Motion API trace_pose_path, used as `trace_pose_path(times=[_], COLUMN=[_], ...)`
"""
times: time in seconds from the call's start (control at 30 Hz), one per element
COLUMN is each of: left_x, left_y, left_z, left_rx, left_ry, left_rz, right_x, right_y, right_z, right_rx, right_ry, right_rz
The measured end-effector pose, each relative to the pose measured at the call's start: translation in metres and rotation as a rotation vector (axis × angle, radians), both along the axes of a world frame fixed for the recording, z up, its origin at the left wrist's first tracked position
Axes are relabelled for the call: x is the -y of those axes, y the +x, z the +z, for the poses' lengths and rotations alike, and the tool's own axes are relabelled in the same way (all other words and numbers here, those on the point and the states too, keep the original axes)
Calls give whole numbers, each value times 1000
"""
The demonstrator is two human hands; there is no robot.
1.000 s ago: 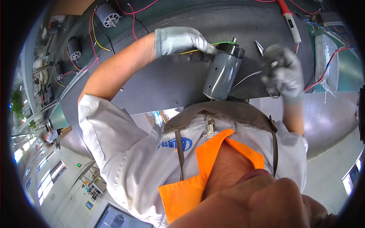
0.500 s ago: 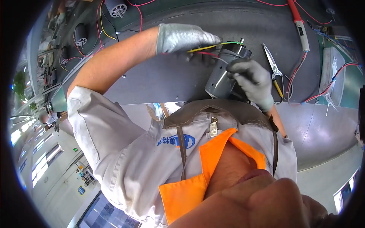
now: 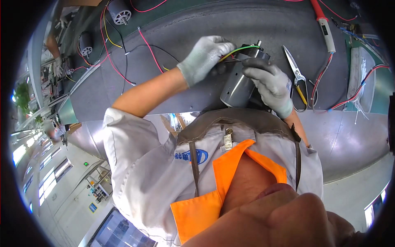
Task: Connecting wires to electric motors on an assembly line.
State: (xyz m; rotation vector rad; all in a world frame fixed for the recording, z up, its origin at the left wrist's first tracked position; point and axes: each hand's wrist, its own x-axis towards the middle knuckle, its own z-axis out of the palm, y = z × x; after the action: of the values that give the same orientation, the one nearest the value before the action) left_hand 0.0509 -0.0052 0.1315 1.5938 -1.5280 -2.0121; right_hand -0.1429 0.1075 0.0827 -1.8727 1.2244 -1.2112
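A grey cylindrical motor (image 3: 238,89) lies tilted on the bench, its shaft end pointing away from me. From that end a green-and-yellow wire (image 3: 242,48) curves left, beside a red one and a dark one. My left hand (image 3: 207,57), in a grey-white glove, is closed on these wires, its fingertips partly hidden. My right hand (image 3: 271,84), gloved with dark fingertips, curls over the motor's right side near the shaft end and holds it. Scissors (image 3: 294,68) with yellow on the handle lie just right of that hand, blades pointing away.
Far right lies a red-and-white soldering iron (image 3: 327,35) with a cable, near white cable ties (image 3: 362,88) and red-blue wires. More motors (image 3: 119,12) with trailing leads stand at far left. A loose red wire (image 3: 149,51) lies beyond my left forearm. A co-worker's gloved hand (image 3: 58,68) shows at the left edge.
My left elbow has come in and down, and the left hand has turned with its fingers bent around the wires. The right hand stays on the motor. A co-worker's arm shows more clearly at left.
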Motion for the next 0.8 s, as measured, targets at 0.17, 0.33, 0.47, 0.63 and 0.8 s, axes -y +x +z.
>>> trace_pose_path(times=[0.17, 0.33, 0.47, 0.63, 0.8], left_x=[26, 11, 0, -8, -18], left_y=[17, 13, 2, -17, -38], left_z=[29, 14, -7, -18, -30], left_rx=[326, 166, 102, -43, -151], left_ry=[-161, 241, 141, -134, -389], left_rz=[-474, -333, 11, 131, 156], right_x=[0, 6, 8, 13, 34], right_y=[1, 1, -3, -8, -13], right_z=[-1, 0, 1, 9, 22], right_rx=[-145, -209, -187, 424, 961], right_ry=[-78, -136, -118, 307, 480], right_rz=[87, 137, 127, -32, -223])
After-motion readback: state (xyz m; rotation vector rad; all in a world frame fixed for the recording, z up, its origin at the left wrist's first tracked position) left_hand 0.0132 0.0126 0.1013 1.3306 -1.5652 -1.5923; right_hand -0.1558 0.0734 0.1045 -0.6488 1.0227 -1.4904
